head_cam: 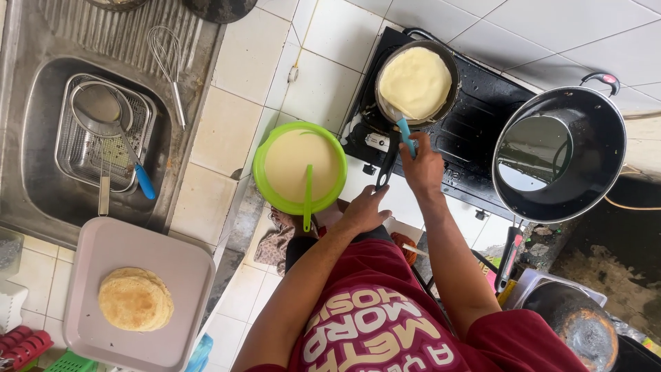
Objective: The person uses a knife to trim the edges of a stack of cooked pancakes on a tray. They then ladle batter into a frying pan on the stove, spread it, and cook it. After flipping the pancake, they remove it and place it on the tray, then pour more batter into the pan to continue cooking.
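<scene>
- The black stove (475, 131) sits on the tiled desk (227, 124) at about 1 o'clock from the person, with a big dark wok (559, 155) on its burner at 3 o'clock.
- The small frying pan (416, 84) stands on the other burner at 12 o'clock; it looks light but hot, so its long black handle (387, 164) is the safe place to hold it.
- The pale crepe (415, 81) fills the pan; it looks thin, soft and easy to tear, best lifted from under its edge.
- The right hand (421, 165) reaches forward, arm stretched, fingers closed around a blue-handled spatula (403, 132) whose tip meets the crepe's near edge.
- The left hand (365, 210) is bent at the wrist, fingers curled on the end of the pan handle, gripping it.
- A green bowl (300, 169) of batter with a ladle sits at 10 o'clock.
</scene>
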